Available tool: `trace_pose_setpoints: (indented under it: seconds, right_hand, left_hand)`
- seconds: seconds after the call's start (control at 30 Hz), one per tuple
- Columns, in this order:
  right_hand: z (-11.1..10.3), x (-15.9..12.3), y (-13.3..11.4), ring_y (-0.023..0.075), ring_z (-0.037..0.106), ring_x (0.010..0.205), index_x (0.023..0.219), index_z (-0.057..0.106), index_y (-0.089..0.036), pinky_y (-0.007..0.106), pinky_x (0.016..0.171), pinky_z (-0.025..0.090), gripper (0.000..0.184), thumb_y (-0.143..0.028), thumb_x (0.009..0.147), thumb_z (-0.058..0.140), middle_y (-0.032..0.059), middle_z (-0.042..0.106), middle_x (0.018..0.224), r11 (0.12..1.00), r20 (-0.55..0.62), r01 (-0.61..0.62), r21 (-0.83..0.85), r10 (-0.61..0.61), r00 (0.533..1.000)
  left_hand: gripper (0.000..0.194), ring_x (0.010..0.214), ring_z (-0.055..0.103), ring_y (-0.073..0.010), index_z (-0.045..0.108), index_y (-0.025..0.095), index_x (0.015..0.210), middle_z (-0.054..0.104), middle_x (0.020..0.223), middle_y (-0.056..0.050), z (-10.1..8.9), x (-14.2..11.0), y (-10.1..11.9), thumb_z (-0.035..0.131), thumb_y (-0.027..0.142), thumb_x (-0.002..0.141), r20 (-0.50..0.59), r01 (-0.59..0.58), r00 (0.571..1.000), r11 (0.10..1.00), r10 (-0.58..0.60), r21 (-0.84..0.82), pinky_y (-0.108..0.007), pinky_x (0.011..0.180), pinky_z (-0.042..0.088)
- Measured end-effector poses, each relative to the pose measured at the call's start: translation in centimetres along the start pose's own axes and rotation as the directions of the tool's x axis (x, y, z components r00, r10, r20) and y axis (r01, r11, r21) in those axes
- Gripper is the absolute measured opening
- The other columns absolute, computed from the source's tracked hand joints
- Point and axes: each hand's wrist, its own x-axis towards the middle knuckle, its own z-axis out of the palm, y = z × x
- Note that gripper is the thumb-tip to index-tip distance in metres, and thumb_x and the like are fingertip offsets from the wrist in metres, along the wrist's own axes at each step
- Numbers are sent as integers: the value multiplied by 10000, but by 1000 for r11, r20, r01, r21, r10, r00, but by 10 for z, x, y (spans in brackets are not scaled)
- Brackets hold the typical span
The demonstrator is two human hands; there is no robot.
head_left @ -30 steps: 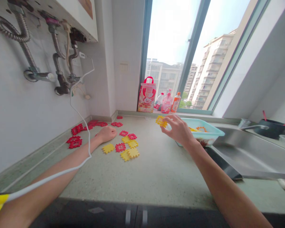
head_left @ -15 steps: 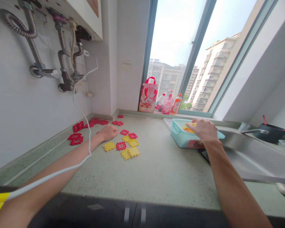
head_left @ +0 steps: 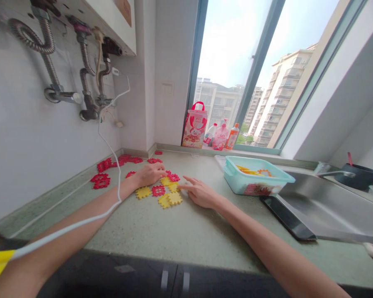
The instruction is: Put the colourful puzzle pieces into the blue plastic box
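Note:
My left hand (head_left: 152, 173) lies low over the counter with its fingers curled down, at the upper left of a loose group of toothed plastic puzzle tiles. Its fingers cover the spot of one red tile, so what they hold is hidden. My right hand (head_left: 201, 193) reaches in from the right, open, thumb and index finger apart. Its index fingertip is at the edge of a yellow tile (head_left: 174, 187); whether it touches cannot be made out. Nearby lie a red tile with square holes (head_left: 158, 191), another yellow tile (head_left: 143, 192) and an overlapping yellow pair (head_left: 175, 198).
More red tiles (head_left: 104, 164) lie along the left wall. A light-blue tub (head_left: 236, 185) with yellow and orange pieces stands at right, beside a black phone-like slab (head_left: 287, 219) and the sink (head_left: 338, 211). A white cable (head_left: 118, 182) hangs across my left forearm.
My right hand has left the tub and come across to the tiles, its fingers spread. My left hand has moved slightly right, over a red tile that was uncovered before.

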Motion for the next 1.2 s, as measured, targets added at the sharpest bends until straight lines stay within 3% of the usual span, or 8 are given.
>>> trace_pose_setpoints:
  seconds: [0.1, 0.23, 0.37, 0.5, 0.63, 0.8, 1.03, 1.2]
  right_hand:
    - [-3, -4, 14, 310, 530, 1433, 1341, 702, -298, 515, 1177, 438, 350, -245, 1016, 585, 132, 482, 1610, 998, -33, -53, 27, 54, 998]
    - [-9, -13, 38, 306, 571, 1390, 1107, 751, -227, 503, 1168, 444, 198, -365, 975, 696, 170, 553, 1539, 989, -91, -127, 82, 134, 987]
    - [-8, -17, 54, 288, 610, 1334, 992, 730, -213, 470, 1145, 456, 168, -377, 956, 720, 159, 633, 1449, 977, -104, -165, 133, 180, 978]
    - [-8, -17, 59, 252, 697, 1139, 949, 723, -222, 413, 1056, 500, 179, -401, 951, 719, 94, 761, 1186, 971, -104, -159, 180, 179, 978]
    - [-10, -17, 57, 221, 711, 1018, 889, 723, -224, 356, 974, 513, 173, -391, 935, 735, 59, 774, 1053, 971, -124, -144, 192, 170, 978]
    - [-13, -18, 56, 219, 709, 984, 979, 741, -225, 346, 941, 514, 202, -422, 937, 730, 59, 773, 1030, 973, -120, -179, 145, 197, 973]
    - [-20, -21, 52, 234, 719, 1039, 1235, 731, -228, 346, 963, 526, 427, -499, 905, 751, 82, 769, 1117, 960, -116, -272, 72, 279, 953]
    - [-25, -22, 53, 238, 710, 1020, 1225, 751, -218, 327, 925, 529, 457, -536, 896, 747, 88, 754, 1093, 945, -107, -327, -18, 323, 940]
  left_hand:
    - [330, 1044, 664, -208, 791, 244, 1012, 682, 1110, -66, 1, 2, 1, 584, 14, 897, -23, -57, 998, 997, 55, -60, -326, 967, 536]
    - [251, 1114, 655, -232, 807, 249, 1000, 688, 1159, -75, 0, -2, -2, 647, 89, 891, -41, -20, 999, 992, 15, -126, -374, 1049, 519]
    - [174, 1141, 644, -255, 788, 224, 991, 705, 1174, -82, -7, -8, -7, 678, 174, 865, -29, 16, 999, 984, -21, -177, -410, 1073, 503]
    - [41, 1104, 642, -250, 738, 207, 846, 719, 1109, -71, -18, -14, -15, 712, 225, 819, 3, 62, 998, 975, -63, -212, -393, 1044, 497]
    - [179, 1056, 645, -246, 675, 200, 695, 722, 1084, -74, -22, -21, -26, 743, 310, 819, 32, 104, 995, 970, -99, -218, -404, 1054, 471]
    - [139, 979, 668, -236, 726, 204, 818, 738, 1006, -63, -27, -25, -32, 687, 334, 847, 82, 208, 978, 950, -194, -234, -347, 943, 491]
    - [418, 1041, 705, -264, 792, 245, 1091, 779, 1123, -59, -34, -23, -32, 748, 537, 795, 340, 406, 889, 871, -306, -277, -325, 931, 492]
    - [470, 1083, 689, -271, 787, 247, 1122, 764, 1184, -75, -39, -20, -27, 748, 541, 757, 361, 437, 867, 873, -344, -218, -334, 967, 489]
